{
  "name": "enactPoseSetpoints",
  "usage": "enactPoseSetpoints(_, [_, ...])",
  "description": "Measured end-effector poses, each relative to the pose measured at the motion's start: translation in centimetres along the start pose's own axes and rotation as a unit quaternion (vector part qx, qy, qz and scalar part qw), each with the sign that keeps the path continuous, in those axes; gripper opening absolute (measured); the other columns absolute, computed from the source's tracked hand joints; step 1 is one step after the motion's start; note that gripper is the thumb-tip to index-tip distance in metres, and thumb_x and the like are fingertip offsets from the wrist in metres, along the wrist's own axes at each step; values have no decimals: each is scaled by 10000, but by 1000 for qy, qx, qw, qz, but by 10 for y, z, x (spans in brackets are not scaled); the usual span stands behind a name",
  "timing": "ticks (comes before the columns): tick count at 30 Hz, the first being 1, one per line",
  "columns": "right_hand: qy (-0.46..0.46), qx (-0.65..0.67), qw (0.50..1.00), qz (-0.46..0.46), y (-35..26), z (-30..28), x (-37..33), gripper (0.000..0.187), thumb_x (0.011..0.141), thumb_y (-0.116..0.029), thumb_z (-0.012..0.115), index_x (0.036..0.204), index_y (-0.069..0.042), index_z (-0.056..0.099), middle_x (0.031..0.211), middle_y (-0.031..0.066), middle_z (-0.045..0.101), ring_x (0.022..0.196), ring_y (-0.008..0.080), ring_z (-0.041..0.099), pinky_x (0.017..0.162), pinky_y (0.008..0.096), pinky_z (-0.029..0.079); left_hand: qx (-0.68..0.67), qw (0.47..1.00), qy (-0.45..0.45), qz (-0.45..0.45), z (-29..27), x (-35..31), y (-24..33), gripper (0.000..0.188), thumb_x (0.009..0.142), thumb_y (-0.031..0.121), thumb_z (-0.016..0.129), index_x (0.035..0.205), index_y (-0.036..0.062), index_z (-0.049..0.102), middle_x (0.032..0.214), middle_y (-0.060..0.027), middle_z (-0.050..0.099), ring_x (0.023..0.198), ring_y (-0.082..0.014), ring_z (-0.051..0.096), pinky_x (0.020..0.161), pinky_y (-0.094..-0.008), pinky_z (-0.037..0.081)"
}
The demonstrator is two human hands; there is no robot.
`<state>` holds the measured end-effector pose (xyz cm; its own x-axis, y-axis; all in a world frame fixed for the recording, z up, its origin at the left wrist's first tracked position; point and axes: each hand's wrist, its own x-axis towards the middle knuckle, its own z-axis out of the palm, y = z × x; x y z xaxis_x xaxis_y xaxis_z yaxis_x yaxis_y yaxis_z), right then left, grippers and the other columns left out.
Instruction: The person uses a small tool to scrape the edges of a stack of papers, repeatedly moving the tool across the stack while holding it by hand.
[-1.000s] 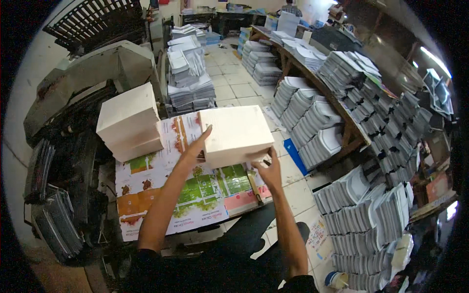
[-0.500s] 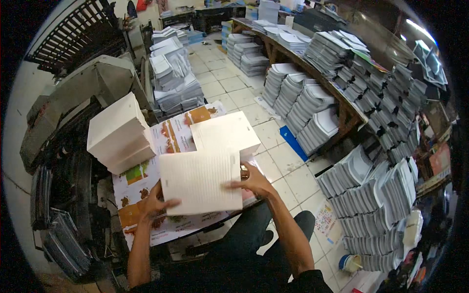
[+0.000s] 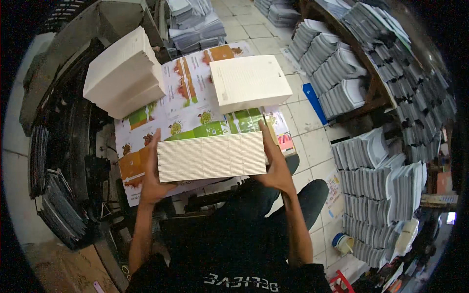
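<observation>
Between my two hands is a thick stack of cream paper [image 3: 211, 157], its layered edge turned up toward me. My left hand [image 3: 152, 178] presses against its left end, thumb low at the near corner. At the other end my right hand [image 3: 276, 168] clasps it, fingers running along the side. Beneath lies a worktop covered with printed sheets [image 3: 168, 124] in white, green and brown. A second cream stack of ruled paper [image 3: 249, 80] rests beyond on the right of the worktop. At the far left stands a taller cream stack [image 3: 122, 71], leaning.
A dark machine [image 3: 61, 132] with grey covers borders the left side. White paper piles [image 3: 198, 29] stand behind the worktop. To the right, several grey-white piles [image 3: 376, 190] rise from the tiled floor [image 3: 305, 134], near a small paint-smeared tub [image 3: 343, 242] and a wooden bench [image 3: 376, 80].
The held stack has tipped from its ruled face showing to its layered edge showing. My hands have shifted to its two ends. The view has moved lower and closer.
</observation>
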<state>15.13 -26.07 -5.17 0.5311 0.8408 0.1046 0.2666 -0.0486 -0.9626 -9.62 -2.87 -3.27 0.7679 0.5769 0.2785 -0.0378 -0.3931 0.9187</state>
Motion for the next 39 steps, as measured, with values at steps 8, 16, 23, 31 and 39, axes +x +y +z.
enactPoseSetpoints(8, [54, -11, 997, -47, -25, 28, -11, 1332, 733, -11, 873, 1743, -68, 6, 1754, 230, 296, 1599, 335, 345, 1280, 429, 312, -37, 961, 18, -273, 2, -42, 10, 1031, 807, -61, 780, 1690, 34, 256, 1616, -174, 476, 1417, -256, 523, 1156, -402, 481])
enactPoseSetpoints(16, [-20, -148, 987, -60, 0, -12, -2, 1081, 752, -31, 871, 1674, -42, 306, 1668, 242, 437, 1553, 375, 425, 1264, 459, 346, 231, 969, -81, 12, 15, 28, 98, 1372, 782, 524, 930, 1710, -16, 75, 1773, -272, 142, 1636, -395, 206, 1319, -579, 169])
enactPoseSetpoints(23, [154, -329, 921, 141, 43, -50, 44, 421, 905, -169, 809, 1251, 35, 680, 1098, 250, 753, 1005, 385, 753, 874, 491, 592, 495, 844, -208, 23, 58, 48, 94, 1183, 758, 503, 909, 1617, -55, 317, 1728, -301, 233, 1647, -433, 146, 1321, -668, 70])
enactPoseSetpoints(31, [212, -153, 956, 135, 15, -54, 5, 277, 1008, -149, 761, 1238, 5, 742, 1035, 132, 735, 851, 208, 716, 732, 329, 581, 448, 878, -162, 45, 59, 55, 89, 1181, 762, 718, 818, 1552, -56, 403, 1695, -273, 318, 1623, -434, 227, 1310, -665, 110])
enactPoseSetpoints(39, [82, -354, 932, 10, -115, -39, -56, 483, 911, -78, 815, 1384, -142, 743, 884, 82, 679, 743, 176, 675, 643, 306, 522, 454, 872, -175, 48, 59, 57, 88, 1226, 759, 761, 792, 1587, -36, 363, 1690, -244, 351, 1605, -414, 287, 1288, -694, 124])
